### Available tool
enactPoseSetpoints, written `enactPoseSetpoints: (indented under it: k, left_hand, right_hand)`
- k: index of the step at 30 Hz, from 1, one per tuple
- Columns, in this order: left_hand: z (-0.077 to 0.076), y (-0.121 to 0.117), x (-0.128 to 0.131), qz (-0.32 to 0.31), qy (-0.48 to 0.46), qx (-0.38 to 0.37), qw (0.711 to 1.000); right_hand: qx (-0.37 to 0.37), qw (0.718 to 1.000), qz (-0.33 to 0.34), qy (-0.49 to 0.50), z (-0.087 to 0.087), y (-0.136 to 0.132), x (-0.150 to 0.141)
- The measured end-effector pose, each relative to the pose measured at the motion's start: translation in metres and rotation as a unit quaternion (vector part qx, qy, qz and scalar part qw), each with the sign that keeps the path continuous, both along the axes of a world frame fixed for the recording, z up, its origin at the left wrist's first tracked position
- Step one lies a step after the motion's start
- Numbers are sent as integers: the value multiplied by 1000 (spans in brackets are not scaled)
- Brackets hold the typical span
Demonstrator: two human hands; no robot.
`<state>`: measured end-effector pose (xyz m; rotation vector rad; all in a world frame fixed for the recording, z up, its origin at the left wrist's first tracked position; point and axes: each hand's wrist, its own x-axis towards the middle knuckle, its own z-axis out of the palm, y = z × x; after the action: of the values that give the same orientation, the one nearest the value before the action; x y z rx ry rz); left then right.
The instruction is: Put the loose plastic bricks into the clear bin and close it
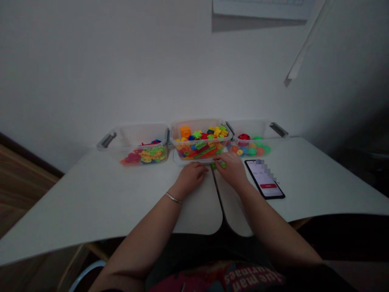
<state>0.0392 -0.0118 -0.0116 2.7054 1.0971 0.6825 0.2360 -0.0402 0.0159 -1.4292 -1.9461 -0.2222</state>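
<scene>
My right hand (233, 169) is at the table's seam, in front of the middle tub. Its fingers are closed around a small green toy block (219, 165), which they partly hide. To the left, my left hand (192, 177) rests on the white tabletop with loosely bent fingers slightly apart, and I see nothing in it. Just beyond both hands stands the clear middle tub (182, 151), heaped with yellow, green, red, blue and orange building blocks (202, 144).
A clear left tub (130, 134) holds colourful plastic pieces (147, 155). In the clear right tub (258, 126) are small balls (252, 150) and a red dotted toy (243, 138). A phone (265, 178) lies right of my hands. A wall (146, 61) rises behind the tubs.
</scene>
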Motion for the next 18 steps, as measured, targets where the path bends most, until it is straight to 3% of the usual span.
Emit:
enactPoseSetpoints:
  k: [3,6,18]
  left_hand:
    - [-1,0,0,-4,-3,-1,1000]
    - [0,0,0,0,-1,-3,1000]
    - [5,-2,1,4,6,-20,1000]
  right_hand:
    - [-82,992,-39,-85,-13,-2,-6]
    - [-120,982,-65,-127,-19,-1,-9]
    - [-109,978,-118,-134,-26,0,-6]
